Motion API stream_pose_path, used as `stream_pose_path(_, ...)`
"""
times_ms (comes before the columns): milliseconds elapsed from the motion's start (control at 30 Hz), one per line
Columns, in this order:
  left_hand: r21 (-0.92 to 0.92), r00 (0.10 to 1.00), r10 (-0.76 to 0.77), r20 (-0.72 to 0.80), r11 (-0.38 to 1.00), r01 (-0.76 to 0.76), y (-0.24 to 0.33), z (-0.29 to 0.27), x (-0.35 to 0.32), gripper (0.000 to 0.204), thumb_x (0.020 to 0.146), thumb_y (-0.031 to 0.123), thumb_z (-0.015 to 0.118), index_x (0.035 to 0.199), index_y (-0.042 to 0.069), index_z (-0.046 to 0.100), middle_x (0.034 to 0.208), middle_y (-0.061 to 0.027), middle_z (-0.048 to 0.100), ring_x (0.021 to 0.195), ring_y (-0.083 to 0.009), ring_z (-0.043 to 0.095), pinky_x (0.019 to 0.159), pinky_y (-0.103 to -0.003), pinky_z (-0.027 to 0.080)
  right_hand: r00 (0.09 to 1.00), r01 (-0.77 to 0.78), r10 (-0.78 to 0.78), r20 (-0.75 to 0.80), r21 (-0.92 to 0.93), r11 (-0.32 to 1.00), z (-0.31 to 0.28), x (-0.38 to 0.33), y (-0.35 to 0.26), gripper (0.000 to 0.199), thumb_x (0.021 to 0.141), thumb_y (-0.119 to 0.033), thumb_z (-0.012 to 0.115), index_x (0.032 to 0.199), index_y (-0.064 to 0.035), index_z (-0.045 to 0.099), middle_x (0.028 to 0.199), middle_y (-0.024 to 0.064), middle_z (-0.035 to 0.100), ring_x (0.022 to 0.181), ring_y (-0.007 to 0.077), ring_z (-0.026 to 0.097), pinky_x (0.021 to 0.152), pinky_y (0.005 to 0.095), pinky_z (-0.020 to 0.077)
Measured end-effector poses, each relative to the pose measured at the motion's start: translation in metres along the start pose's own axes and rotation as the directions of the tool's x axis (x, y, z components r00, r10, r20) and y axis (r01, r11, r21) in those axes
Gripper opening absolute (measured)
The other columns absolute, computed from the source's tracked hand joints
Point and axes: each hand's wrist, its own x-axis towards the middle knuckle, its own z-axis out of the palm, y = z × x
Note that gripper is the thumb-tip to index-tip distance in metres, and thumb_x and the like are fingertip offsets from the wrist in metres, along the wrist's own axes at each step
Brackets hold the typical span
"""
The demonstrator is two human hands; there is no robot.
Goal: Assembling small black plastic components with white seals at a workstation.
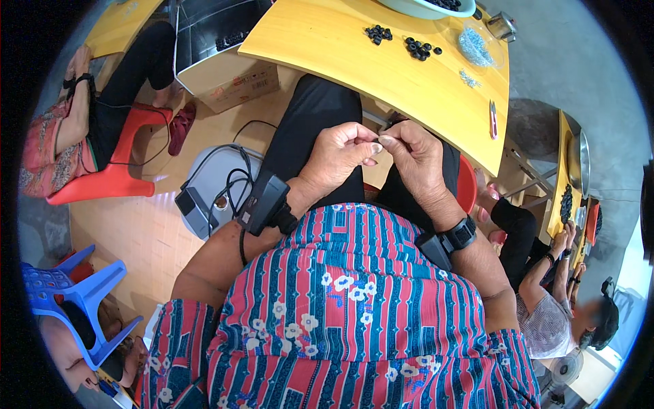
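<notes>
My left hand (340, 155) and my right hand (414, 153) meet over my lap, just off the table's near edge. Thumb and forefinger are pinched together on each. A small black piece (379, 142) shows at the left fingertips, mostly covered by them; its exact kind is too small to make out. The right fingertips press close against it, and anything between them is hidden. On the yellow table (327, 51) lie two loose groups of small black ring-like parts (419, 48). Beside them a clear bowl (475, 48) holds tiny silvery-blue pieces, with a small heap (470, 78) spilled nearby.
Red-handled thread snips (493, 121) lie near the table's right edge. A pale green basin (429, 9) of black parts and a metal cup (503, 27) stand farther back. An open carton (235, 83) is at left, near a grey stool (214, 174) with cables. Other people sit on both sides.
</notes>
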Motion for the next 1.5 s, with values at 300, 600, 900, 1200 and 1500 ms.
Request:
stream_pose_path(300,0.031,1.0,0.002,-0.027,1.0,-0.001,0.002,0.002,-0.001,0.014,0.086,0.006,0.06,0.097,-0.003,0.059,0.089,-0.0055,0.062,0.077,-0.0095,0.059,0.07,-0.025,0.053,0.977,-0.215,0.212,0.034,0.221,0.951,-0.002,-0.002,-0.01,0.007,0.082,-0.005,0.063,0.082,0.0015,0.064,0.071,0.0074,0.061,0.055,0.0114,0.057,0.055,0.024,0.0464)
stream_pose_path(600,0.054,1.0,0.025,0.001,0.998,-0.025,0.0,-0.001,-0.001,0.017,0.086,0.005,0.06,0.1,-0.004,0.059,0.09,-0.006,0.062,0.08,-0.0101,0.06,0.072,-0.025,0.053,0.891,-0.455,0.377,0.255,0.5,0.737,-0.01,0.005,-0.002,0.009,0.084,-0.005,0.062,0.079,0.001,0.065,0.068,0.0048,0.061,0.058,0.0103,0.057,0.055,0.022,0.0458)
stream_pose_path(900,-0.038,0.997,0.063,0.042,0.997,-0.061,0.002,0.0,-0.003,0.016,0.086,0.005,0.061,0.1,-0.003,0.058,0.091,-0.006,0.062,0.082,-0.0102,0.059,0.074,-0.024,0.051,0.771,-0.629,0.395,0.5,0.695,0.348,-0.008,0.002,0.013,0.011,0.085,-0.014,0.062,0.086,-0.0026,0.06,0.073,0.0043,0.059,0.062,0.0133,0.057,0.066,0.0306,0.0527)
stream_pose_path(1200,-0.067,0.995,0.103,-0.007,0.992,-0.103,0.002,0.002,-0.004,0.012,0.084,-0.001,0.06,0.096,-0.004,0.06,0.084,-0.007,0.064,0.078,-0.0106,0.061,0.071,-0.024,0.05,0.683,-0.729,0.328,0.653,0.642,0.24,-0.011,0.003,0.007,0.031,0.087,-0.032,0.062,0.088,-0.001,0.06,0.074,0.004,0.059,0.062,0.0126,0.056,0.068,0.0356,0.0547)
stream_pose_path(1500,0.031,0.983,0.184,-0.004,0.982,-0.184,-0.002,0.001,-0.002,0.013,0.084,0.0,0.063,0.097,-0.001,0.06,0.087,-0.0052,0.062,0.078,-0.0093,0.057,0.07,-0.023,0.048,0.692,-0.718,0.309,0.653,0.666,0.202,-0.011,-0.001,0.011,0.032,0.088,-0.033,0.06,0.088,-0.001,0.06,0.075,0.0036,0.059,0.061,0.0121,0.055,0.067,0.0364,0.0549)
